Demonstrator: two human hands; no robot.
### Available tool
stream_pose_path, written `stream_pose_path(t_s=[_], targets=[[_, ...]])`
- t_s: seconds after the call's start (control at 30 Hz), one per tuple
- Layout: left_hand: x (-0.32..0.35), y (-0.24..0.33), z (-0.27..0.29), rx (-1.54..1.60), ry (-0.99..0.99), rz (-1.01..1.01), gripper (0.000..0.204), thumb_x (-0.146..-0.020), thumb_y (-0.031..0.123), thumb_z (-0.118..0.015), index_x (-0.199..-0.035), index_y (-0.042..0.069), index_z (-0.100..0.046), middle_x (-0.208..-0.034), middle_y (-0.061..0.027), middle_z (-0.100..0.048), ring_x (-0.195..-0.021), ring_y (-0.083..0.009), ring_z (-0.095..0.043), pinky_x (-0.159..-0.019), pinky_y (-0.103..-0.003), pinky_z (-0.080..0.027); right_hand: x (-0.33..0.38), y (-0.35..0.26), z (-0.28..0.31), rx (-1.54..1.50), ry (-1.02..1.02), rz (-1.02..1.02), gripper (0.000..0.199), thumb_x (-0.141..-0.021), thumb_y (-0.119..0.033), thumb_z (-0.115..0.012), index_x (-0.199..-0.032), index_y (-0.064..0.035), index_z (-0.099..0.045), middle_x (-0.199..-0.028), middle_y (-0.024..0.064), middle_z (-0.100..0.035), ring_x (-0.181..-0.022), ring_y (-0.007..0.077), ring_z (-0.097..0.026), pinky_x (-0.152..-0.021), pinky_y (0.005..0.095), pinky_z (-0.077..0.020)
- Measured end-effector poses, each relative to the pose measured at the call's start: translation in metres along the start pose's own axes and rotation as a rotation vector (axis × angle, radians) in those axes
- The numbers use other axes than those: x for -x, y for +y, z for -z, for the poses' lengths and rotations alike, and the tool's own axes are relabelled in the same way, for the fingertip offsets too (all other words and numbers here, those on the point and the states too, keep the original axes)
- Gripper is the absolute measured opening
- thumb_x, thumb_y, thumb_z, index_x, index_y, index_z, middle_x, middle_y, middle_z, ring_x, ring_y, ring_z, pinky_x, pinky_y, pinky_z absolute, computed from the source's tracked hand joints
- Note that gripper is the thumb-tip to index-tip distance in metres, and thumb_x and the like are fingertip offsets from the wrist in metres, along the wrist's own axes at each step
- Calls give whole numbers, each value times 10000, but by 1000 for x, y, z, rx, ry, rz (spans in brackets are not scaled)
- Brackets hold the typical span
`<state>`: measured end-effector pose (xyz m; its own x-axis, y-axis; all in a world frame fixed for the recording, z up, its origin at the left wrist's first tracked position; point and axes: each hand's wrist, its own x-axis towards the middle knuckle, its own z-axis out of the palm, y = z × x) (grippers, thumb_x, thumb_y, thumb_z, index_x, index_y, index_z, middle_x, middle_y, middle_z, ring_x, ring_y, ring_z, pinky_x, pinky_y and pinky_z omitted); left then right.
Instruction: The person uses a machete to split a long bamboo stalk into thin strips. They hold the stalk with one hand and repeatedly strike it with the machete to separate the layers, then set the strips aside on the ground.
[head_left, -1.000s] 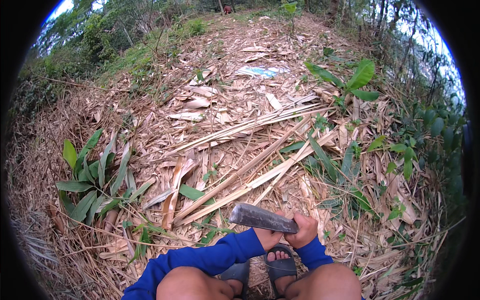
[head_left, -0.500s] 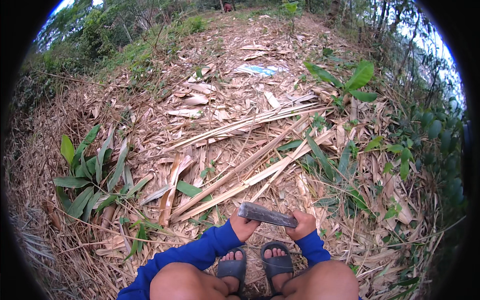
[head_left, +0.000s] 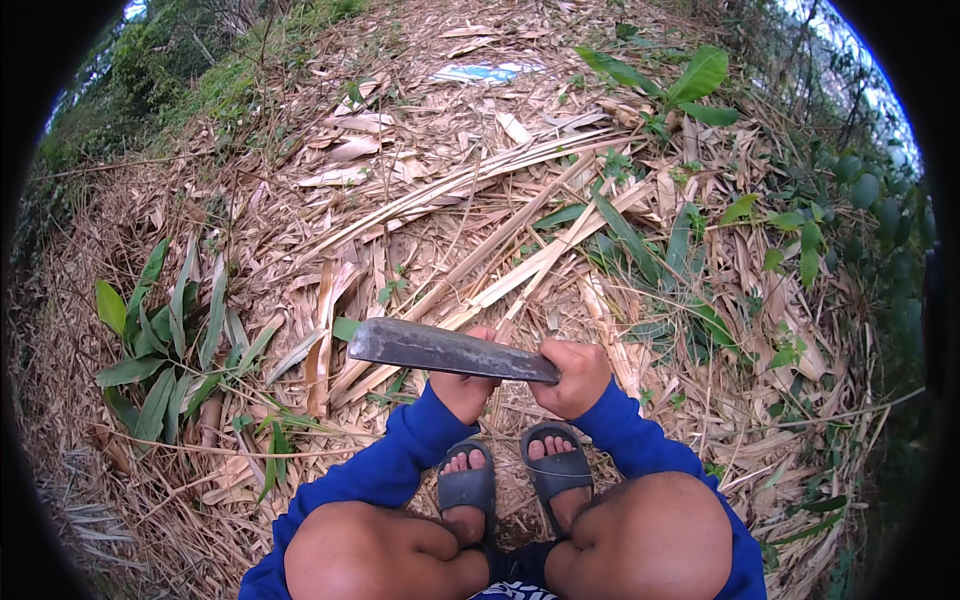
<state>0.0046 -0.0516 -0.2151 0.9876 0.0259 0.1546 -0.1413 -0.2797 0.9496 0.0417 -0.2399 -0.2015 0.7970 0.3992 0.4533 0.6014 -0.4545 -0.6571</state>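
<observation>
A machete (head_left: 440, 350) with a broad, dark, scuffed blade lies crosswise before my knees, its blunt end toward the left. My right hand (head_left: 576, 380) is closed around the end at the right, thumb on top; the handle is hidden in the grip. Behind the blade is my left hand (head_left: 462, 394), with curled fingers showing just above the blade's upper edge. The blade covers most of that hand, so what it holds, if anything, is hidden.
Long split bamboo strips (head_left: 500, 285) lie over dry leaf litter ahead. Green leafy plants (head_left: 165, 350) grow at left, and a broad-leaved seedling (head_left: 690, 85) at far right. A blue-and-white sheet (head_left: 488, 73) lies farther off. My sandalled feet (head_left: 468, 485) are below my hands.
The machete has swung out to the left and shows more of its blade. Both hands have risen, shifting a little left. The view has tilted further down.
</observation>
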Motion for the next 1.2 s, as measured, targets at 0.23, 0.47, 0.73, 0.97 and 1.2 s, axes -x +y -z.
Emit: stream_pose_path(t_s=[0.23,0.47,0.73,0.97,1.2], targets=[[6,5,-11,134,-7,-26,216,-885,23,-613,-1096,-8,-576,-908,-61,-639,-841,-130,-616,-749,-279,-493,-5,-2,-11,38,76,28,180,-709,-187,-691,-694,-100,-534,-588,94,-586,-547,315,-621,-481,419,-470],[6,14,-16,59,16,-128,284,-906,52,-638,-1176,24,-552,-758,34,-591,-667,-20,-528,-564,-195,-425,-5,-3,-4,102,95,33,188,-689,-202,-692,-669,-121,-523,-567,68,-576,-510,291,-610,-460,414,-430],[9,3,-7,166,-135,49,246,-937,83,-555,-1181,52,-551,-672,25,-512,-498,-35,-412,-438,-205,-289,-6,-5,0,163,65,62,205,-660,-215,-699,-696,-126,-518,-576,59,-579,-523,288,-614,-465,413,-392],[5,12,-6,384,-235,341,147,-988,170,-524,-1092,75,-568,-639,17,-475,-470,-45,-358,-418,-205,-251,6,23,-16,83,57,-20,202,-662,-205,-698,-698,-112,-522,-595,88,-589,-551,300,-626,-485,430,-446],[-13,2,3,609,-234,529,183,-976,230,-580,-946,51,-558,-618,17,-531,-425,-44,-434,-368,-193,-285,4,4,2,77,4,37,201,-628,-198,-702,-689,-127,-524,-577,55,-569,-510,290,-597,-460,419,-406]])
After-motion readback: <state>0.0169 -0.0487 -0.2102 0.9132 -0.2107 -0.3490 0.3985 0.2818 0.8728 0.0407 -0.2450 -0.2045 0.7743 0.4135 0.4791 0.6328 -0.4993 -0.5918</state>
